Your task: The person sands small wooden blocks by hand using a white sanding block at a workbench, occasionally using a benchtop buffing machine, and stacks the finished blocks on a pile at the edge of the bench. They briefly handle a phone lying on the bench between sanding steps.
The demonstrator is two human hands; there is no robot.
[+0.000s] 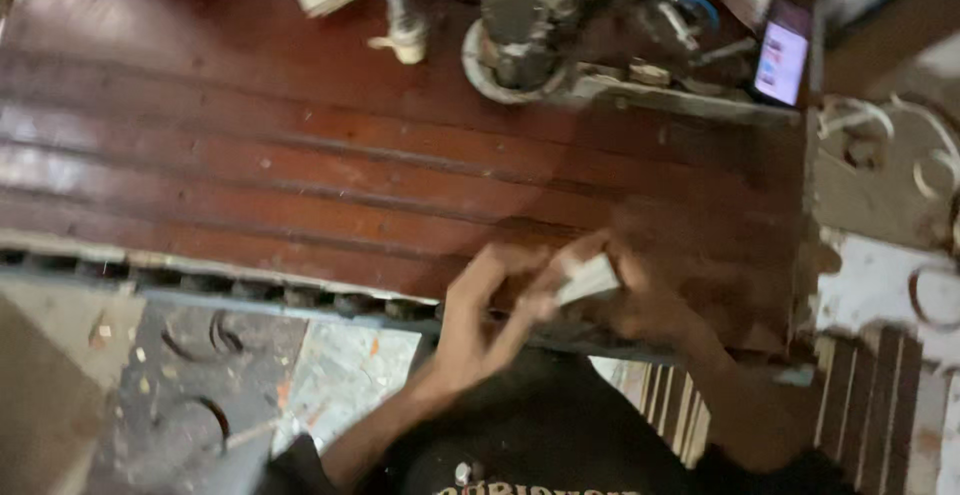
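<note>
While blurred by motion, both hands meeting over one small pale piece at the near edge of a dark red wooden panel.

Left hand (480, 320) half curled, fingers (500, 260) bent toward the small pale block (588, 280), fingertips touching or just short of it, too smeared to tell which. Right hand (655, 290) closed about the block from the right side, thumb and fingers pinching it, the pale end poking out toward the left hand. Underneath, grooved red-brown wooden panel (300, 155) running left to right, its near edge just below the hands. Far side: heap of grimy tools and metal parts (560, 25), a small pale-handled tool (403, 25) to the left of the heap, a lit phone (783, 60) at the far right. Near left, paint-spattered floor (200, 385).
</note>
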